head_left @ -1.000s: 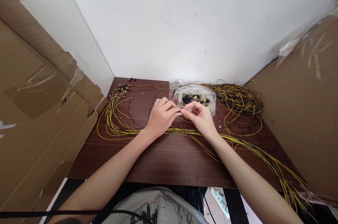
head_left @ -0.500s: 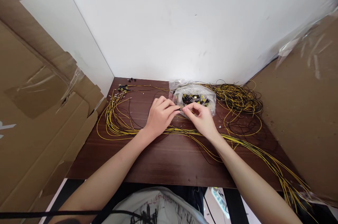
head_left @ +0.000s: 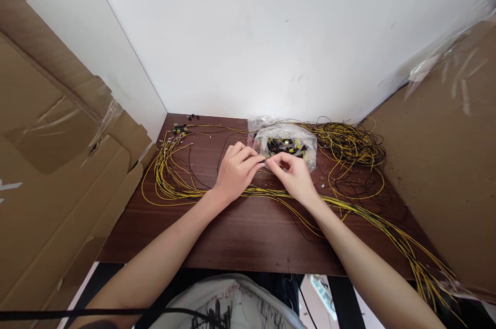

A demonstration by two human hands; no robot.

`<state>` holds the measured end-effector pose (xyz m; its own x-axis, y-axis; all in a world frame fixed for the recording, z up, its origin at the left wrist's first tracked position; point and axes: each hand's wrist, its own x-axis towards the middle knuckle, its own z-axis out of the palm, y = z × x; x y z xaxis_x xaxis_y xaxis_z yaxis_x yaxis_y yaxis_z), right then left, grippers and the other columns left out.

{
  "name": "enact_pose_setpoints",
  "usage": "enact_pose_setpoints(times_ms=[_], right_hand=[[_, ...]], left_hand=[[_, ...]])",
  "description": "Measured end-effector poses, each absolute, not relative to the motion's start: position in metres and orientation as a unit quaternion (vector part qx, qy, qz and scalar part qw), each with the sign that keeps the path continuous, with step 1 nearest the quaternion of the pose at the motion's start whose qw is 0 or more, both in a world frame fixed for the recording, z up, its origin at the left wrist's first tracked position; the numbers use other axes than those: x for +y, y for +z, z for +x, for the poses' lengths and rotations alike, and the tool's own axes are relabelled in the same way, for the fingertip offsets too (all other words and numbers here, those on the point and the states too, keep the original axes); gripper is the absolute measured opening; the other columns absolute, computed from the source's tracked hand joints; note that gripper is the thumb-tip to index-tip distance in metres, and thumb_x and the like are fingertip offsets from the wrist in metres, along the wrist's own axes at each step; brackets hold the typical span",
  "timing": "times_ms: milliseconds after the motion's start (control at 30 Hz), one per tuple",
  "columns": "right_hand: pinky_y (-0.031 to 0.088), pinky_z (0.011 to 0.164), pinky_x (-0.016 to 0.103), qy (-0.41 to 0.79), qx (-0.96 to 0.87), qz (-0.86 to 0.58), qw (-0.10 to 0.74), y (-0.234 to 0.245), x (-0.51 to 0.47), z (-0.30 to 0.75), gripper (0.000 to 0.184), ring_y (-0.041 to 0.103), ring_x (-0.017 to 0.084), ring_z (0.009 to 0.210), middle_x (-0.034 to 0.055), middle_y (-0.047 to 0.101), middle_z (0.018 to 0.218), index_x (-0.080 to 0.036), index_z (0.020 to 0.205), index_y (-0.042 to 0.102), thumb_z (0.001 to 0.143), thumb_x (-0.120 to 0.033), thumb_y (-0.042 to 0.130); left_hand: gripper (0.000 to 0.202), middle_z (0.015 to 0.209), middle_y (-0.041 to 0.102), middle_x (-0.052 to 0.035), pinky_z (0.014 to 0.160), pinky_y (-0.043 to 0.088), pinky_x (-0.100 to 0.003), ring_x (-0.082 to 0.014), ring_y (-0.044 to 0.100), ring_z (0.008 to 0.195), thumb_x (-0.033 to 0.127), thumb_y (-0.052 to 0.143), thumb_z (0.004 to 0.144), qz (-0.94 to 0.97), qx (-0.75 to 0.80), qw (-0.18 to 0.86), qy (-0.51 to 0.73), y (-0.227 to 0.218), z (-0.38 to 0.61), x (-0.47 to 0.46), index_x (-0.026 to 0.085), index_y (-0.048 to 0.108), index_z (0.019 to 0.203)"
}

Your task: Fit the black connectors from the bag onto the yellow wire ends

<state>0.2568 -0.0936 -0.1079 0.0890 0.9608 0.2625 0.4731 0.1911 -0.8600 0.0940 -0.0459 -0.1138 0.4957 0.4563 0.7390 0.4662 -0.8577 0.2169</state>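
My left hand (head_left: 237, 170) is closed in a pinch on a small black connector (head_left: 262, 161), whose end sticks out past the fingertips. Right beside it, my right hand (head_left: 295, 174) pinches what looks like the end of a thin wire; the fingers mostly cover it. Both sets of fingertips nearly meet in front of a clear plastic bag (head_left: 313, 142). Black and yellow connectors (head_left: 285, 147) fill the bag. Beneath my wrists runs a long bundle of yellow and black wires (head_left: 267, 192).
A tangled wire heap (head_left: 349, 145) lies at the back right of the brown table (head_left: 248, 241). Several connectors (head_left: 180, 129) and small black pieces (head_left: 192, 117) sit at the back left. Cardboard stands on the left (head_left: 70, 163) and right (head_left: 445, 163), with a white wall (head_left: 248, 34) behind.
My right hand has shifted very slightly left, closer to the left fingertips. The left hand keeps its pinch on the connector almost unmoved.
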Motion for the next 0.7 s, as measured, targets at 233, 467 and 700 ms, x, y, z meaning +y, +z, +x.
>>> enact_pose_setpoints(times_ms=[233, 467, 700], right_hand=[[0.043, 0.062, 0.026, 0.241, -0.636, -0.559, 0.474, -0.103, -0.094, 0.258, 0.018, 0.055, 0.014, 0.067, 0.0041, 0.065, 0.079, -0.015, 0.08, 0.064, 0.081, -0.031, 0.056], [0.04, 0.063, 0.025, 0.15, -0.705, -0.535, 0.441, -0.097, -0.097, 0.26, 0.013, 0.055, 0.014, 0.07, 0.0038, 0.062, 0.076, -0.016, 0.077, 0.063, 0.083, -0.022, 0.053], [0.034, 0.052, 0.024, 0.22, -0.654, -0.571, 0.444, -0.101, -0.095, 0.26, 0.016, 0.05, 0.013, 0.062, 0.0025, 0.063, 0.074, -0.016, 0.075, 0.064, 0.081, -0.028, 0.055]], left_hand=[[0.017, 0.08, 0.065, -0.0048, 0.069, 0.037, -0.032, -0.0167, 0.046, 0.078, 0.026, 0.056, 0.085, -0.866, -0.275, 0.011, -0.417, -0.112, 0.094, -0.046, 0.016, 0.068, 0.091], [0.017, 0.082, 0.066, -0.0044, 0.07, 0.038, -0.032, -0.0164, 0.046, 0.078, 0.027, 0.058, 0.084, -0.866, -0.266, 0.0, -0.423, -0.112, 0.094, -0.046, 0.018, 0.069, 0.093], [0.015, 0.083, 0.07, -0.0042, 0.07, 0.039, -0.032, -0.0159, 0.049, 0.076, 0.023, 0.058, 0.083, -0.856, -0.256, -0.036, -0.449, -0.113, 0.095, -0.047, 0.017, 0.068, 0.094]])
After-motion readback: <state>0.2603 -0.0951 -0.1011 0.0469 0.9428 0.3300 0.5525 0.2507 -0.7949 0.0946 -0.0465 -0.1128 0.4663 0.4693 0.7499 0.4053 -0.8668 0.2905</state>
